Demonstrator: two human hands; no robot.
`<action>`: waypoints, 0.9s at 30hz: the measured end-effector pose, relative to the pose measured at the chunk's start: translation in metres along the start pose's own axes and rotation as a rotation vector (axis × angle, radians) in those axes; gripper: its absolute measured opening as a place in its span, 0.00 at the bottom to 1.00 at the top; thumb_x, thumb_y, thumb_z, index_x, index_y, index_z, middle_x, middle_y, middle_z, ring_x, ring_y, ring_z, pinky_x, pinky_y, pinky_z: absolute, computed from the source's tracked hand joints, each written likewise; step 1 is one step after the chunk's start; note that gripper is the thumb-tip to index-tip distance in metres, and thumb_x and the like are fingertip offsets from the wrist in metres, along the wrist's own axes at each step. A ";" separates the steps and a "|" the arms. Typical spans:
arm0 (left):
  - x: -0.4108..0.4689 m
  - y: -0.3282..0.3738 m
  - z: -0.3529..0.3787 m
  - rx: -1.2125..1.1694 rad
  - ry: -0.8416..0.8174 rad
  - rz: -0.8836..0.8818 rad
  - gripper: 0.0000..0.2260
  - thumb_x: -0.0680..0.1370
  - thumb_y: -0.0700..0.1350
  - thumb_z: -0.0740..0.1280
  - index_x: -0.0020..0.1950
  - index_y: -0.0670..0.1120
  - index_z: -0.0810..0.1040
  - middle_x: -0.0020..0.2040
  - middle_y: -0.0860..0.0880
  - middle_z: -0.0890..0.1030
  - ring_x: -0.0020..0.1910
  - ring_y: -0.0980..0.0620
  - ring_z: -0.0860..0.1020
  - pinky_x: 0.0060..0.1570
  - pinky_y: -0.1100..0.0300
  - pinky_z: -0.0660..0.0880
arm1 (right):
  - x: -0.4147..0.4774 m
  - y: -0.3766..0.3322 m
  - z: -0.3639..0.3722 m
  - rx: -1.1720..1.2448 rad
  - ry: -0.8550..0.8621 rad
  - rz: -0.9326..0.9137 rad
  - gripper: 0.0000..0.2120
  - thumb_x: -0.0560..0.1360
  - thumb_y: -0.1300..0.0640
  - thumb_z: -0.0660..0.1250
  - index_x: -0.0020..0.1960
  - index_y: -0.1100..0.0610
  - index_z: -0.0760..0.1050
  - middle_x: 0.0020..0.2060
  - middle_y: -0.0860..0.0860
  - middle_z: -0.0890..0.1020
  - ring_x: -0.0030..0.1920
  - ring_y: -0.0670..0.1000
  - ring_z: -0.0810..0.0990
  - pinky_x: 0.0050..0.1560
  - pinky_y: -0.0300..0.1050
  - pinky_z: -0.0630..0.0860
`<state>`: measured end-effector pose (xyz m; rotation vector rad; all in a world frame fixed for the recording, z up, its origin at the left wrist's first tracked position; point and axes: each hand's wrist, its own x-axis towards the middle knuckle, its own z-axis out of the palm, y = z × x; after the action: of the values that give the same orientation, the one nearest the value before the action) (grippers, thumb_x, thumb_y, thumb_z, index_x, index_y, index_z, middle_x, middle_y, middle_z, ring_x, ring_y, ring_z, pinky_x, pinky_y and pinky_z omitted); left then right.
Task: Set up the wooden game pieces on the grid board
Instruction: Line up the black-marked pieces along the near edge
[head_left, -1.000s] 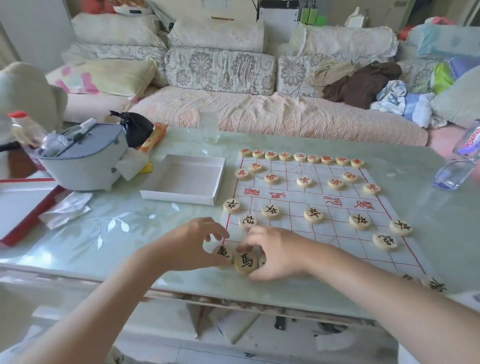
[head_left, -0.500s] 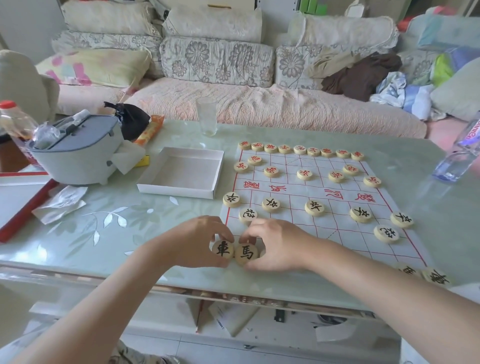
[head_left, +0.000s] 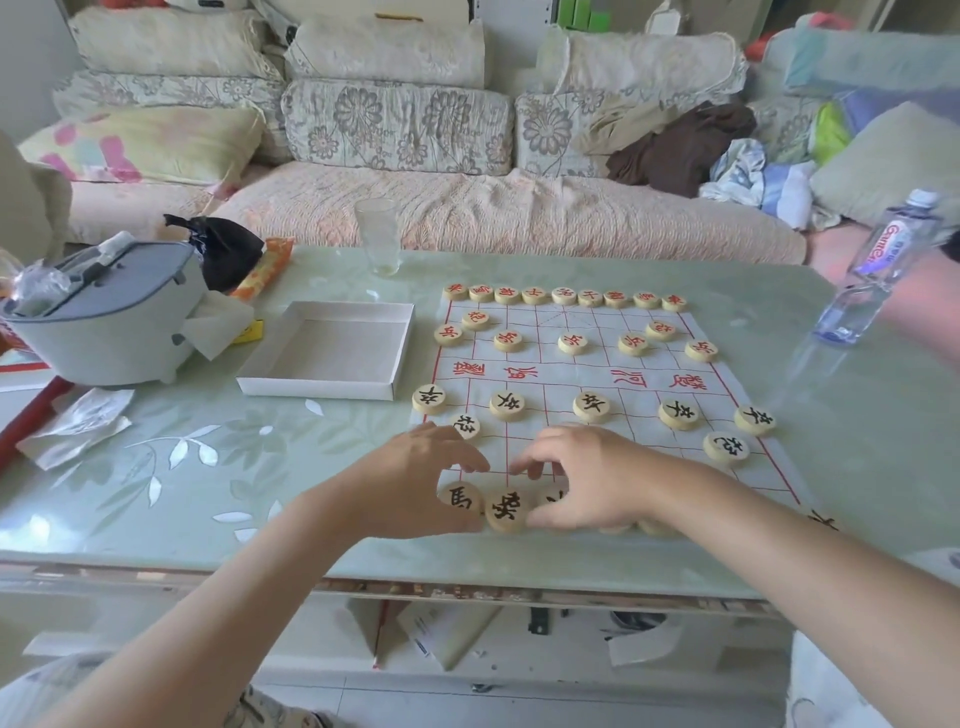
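Now logged: wooden disc at 3 o'clock of left hand, which pinches horse piece; touching right hand, grip unclear.

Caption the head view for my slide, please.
Left hand and right hand arrange black-lettered pieces on the grid board's near row.

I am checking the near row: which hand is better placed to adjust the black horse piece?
Probably left: the left hand curls its fingers over the horse piece; the right hand covers pieces further right.

馬 on piece, 河 on board
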<state>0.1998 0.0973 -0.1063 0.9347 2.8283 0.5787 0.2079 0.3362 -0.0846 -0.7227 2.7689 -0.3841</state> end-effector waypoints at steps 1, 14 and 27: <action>0.002 0.003 0.003 -0.001 0.009 0.009 0.26 0.68 0.61 0.73 0.64 0.57 0.75 0.55 0.60 0.74 0.55 0.60 0.70 0.56 0.66 0.66 | -0.001 0.000 0.002 -0.026 -0.010 -0.012 0.26 0.69 0.39 0.72 0.66 0.41 0.73 0.53 0.39 0.75 0.52 0.41 0.70 0.52 0.39 0.68; 0.016 0.008 0.031 0.045 0.055 0.042 0.22 0.68 0.61 0.70 0.60 0.59 0.76 0.51 0.60 0.75 0.52 0.57 0.70 0.56 0.60 0.70 | -0.016 0.012 0.004 -0.139 0.030 0.033 0.24 0.65 0.35 0.72 0.58 0.44 0.76 0.45 0.40 0.75 0.50 0.44 0.72 0.56 0.44 0.71; 0.018 0.017 0.029 0.110 0.035 0.018 0.22 0.69 0.64 0.69 0.60 0.60 0.75 0.51 0.60 0.75 0.52 0.56 0.70 0.55 0.60 0.69 | -0.022 0.016 0.009 -0.152 0.098 0.016 0.24 0.66 0.33 0.70 0.56 0.44 0.74 0.47 0.40 0.75 0.51 0.45 0.71 0.55 0.41 0.66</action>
<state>0.2010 0.1294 -0.1265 0.9778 2.9115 0.4494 0.2224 0.3589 -0.0943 -0.7339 2.9197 -0.2122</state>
